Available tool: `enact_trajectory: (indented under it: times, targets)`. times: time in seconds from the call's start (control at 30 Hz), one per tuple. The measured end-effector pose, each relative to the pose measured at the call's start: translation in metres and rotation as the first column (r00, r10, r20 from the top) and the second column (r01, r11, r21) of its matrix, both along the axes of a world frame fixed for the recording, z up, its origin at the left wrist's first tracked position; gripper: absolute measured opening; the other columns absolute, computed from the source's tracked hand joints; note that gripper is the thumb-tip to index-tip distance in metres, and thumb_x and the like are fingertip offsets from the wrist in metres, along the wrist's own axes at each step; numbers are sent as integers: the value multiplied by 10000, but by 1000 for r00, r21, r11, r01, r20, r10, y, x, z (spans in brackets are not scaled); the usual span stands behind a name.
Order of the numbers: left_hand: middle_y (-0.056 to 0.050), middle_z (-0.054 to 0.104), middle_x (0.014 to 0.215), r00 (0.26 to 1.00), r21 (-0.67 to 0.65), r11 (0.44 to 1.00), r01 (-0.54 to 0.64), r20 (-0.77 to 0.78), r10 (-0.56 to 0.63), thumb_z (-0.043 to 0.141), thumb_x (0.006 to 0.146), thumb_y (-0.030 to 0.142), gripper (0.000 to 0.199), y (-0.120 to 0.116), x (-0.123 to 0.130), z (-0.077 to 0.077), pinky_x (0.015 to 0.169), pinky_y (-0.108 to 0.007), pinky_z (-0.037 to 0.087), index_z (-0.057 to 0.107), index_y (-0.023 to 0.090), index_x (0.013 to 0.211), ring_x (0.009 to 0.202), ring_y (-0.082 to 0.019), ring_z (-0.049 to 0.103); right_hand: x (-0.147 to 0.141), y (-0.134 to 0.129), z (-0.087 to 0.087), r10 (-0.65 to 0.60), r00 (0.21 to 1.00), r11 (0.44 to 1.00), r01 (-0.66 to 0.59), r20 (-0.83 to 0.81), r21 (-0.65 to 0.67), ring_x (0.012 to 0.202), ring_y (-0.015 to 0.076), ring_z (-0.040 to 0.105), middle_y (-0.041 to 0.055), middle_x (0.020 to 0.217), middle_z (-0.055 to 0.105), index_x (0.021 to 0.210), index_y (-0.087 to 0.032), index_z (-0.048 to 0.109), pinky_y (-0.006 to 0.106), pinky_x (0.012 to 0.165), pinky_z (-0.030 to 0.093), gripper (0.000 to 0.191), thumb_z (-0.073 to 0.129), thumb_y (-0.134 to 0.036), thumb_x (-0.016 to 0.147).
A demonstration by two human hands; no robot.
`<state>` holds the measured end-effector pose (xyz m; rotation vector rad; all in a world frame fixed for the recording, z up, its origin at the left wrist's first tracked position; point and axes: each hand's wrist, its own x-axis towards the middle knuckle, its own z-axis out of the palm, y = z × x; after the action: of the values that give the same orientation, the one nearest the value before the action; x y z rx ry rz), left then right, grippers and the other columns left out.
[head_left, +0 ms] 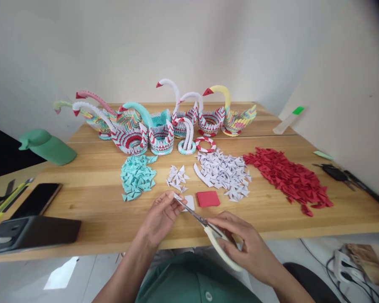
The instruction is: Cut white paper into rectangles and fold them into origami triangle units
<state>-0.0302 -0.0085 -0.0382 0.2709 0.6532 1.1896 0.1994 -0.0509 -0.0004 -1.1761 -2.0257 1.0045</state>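
Near the table's front edge, my left hand pinches a small white paper piece between its fingertips. My right hand grips the pale handles of a pair of scissors, whose blades point up and left to that piece. Whether the blades touch the paper or are parted is hard to make out. White paper squares lie just behind the blades, partly covered. Beside them is a stack of red paper. A few folded white triangles are scattered behind my left hand.
Piles of folded teal, white and red paper pieces spread across the table. Several paper swans stand behind, with a red-and-white ring. At left are a green bottle, a phone and a black box.
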Motion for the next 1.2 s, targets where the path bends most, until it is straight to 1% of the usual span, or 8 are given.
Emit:
enact_trajectory:
  times: [0.1, 0.23, 0.4, 0.67, 0.83, 1.03, 1.1, 1.2]
  targets:
    - [-37, 716, 774, 1000, -16, 1000, 0, 22, 1, 789, 738, 245, 163, -2, 0, 1, 746, -247, 542, 667, 142, 768, 767, -144, 676, 0, 1, -1, 4, 1000, 1000, -4, 9, -19, 701, 137, 588, 32, 924, 649, 1159, -265, 652, 244, 654, 498, 385, 575, -107, 817]
    - [-39, 715, 769, 999, -29, 1000, -12, 36, 13, 793, 733, 236, 171, -2, -1, 2, 723, -240, 550, 657, 136, 761, 762, -144, 677, 2, 3, -3, 28, 999, 999, -27, 22, -42, 735, 138, 590, 38, 992, 648, 1206, -279, 628, 249, 680, 487, 437, 564, -93, 816]
    - [-50, 714, 766, 999, -32, 999, -9, 33, 10, 790, 735, 225, 168, -1, -2, 4, 727, -257, 556, 655, 128, 756, 769, -157, 681, 4, 4, -5, 27, 999, 997, -24, 40, -67, 798, 144, 592, 43, 1020, 637, 1216, -283, 619, 250, 719, 478, 418, 564, -109, 840]
    - [-48, 717, 771, 999, -56, 998, -19, 28, 20, 757, 766, 200, 124, 0, -1, 3, 739, -254, 551, 658, 127, 755, 761, -152, 684, 6, 2, -1, 41, 999, 997, -40, 24, -69, 756, 132, 584, 36, 1018, 639, 1222, -291, 617, 235, 678, 473, 419, 565, -120, 843]
    - [-46, 714, 766, 1000, -28, 1000, 2, 23, -1, 770, 757, 225, 148, -3, 1, 1, 734, -248, 552, 658, 128, 760, 757, -147, 681, 6, 5, -4, 35, 999, 999, -34, 28, -40, 784, 139, 591, 39, 1012, 647, 1213, -277, 630, 242, 705, 474, 422, 572, -113, 829]
    - [-49, 714, 758, 1000, -6, 1000, 6, 15, -6, 795, 725, 234, 172, -3, 1, 3, 716, -248, 548, 657, 132, 740, 737, -145, 672, 7, 2, -5, 18, 1000, 998, -17, 21, -56, 756, 134, 592, 42, 995, 646, 1199, -270, 635, 236, 671, 474, 399, 567, -120, 836]
    - [-53, 718, 755, 1000, 8, 1000, 5, 4, -5, 805, 712, 237, 182, -3, 1, 3, 708, -250, 547, 657, 133, 730, 730, -147, 669, 8, 2, -4, 16, 1000, 999, -14, 23, -53, 778, 138, 603, 44, 1008, 648, 1188, -268, 640, 237, 688, 482, 389, 566, -120, 836]
    - [-57, 723, 745, 1000, 18, 1000, -5, -14, 5, 817, 697, 241, 191, -2, 0, 4, 699, -248, 543, 657, 137, 712, 723, -148, 669, 8, 2, -2, 18, 1000, 999, -17, 24, -37, 885, 159, 624, 51, 1025, 655, 1168, -262, 651, 256, 776, 495, 364, 574, -130, 837]
